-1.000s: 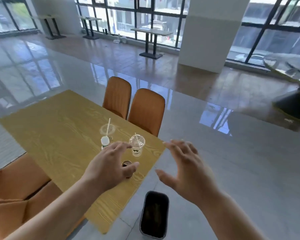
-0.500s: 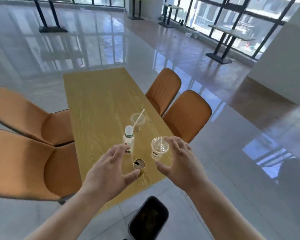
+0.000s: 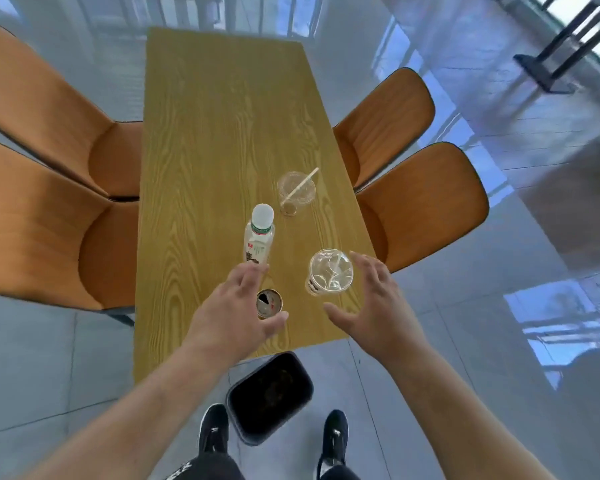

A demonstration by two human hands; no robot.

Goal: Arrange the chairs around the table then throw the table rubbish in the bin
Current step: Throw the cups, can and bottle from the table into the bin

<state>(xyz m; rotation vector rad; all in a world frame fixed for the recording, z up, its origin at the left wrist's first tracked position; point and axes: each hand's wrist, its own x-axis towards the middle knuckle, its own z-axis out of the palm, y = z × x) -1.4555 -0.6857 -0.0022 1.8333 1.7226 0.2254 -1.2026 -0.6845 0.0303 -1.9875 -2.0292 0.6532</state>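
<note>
A long wooden table (image 3: pixel 222 133) stretches away from me with two orange chairs on each side, the left pair (image 3: pixel 49 216) and the right pair (image 3: pixel 420 202). Near its front end stand an opened drink can (image 3: pixel 269 303), a clear plastic cup (image 3: pixel 329 271), a small white-capped bottle (image 3: pixel 260 237) and a further clear cup with a straw (image 3: pixel 296 189). My left hand (image 3: pixel 236 313) is spread open around the can, thumb and fingers on either side, not closed. My right hand (image 3: pixel 371 306) is open beside the near cup. A black bin (image 3: pixel 269 393) sits on the floor at the table's end.
My two black shoes (image 3: pixel 213 434) stand either side of the bin. Glossy grey tiled floor (image 3: pixel 499 341) surrounds the table. A black table base (image 3: pixel 548 71) stands at the far right by the windows.
The view has swung from across the room down onto the table's end. Both hands have come closer to the rubbish, the left around the can and the right beside the near cup.
</note>
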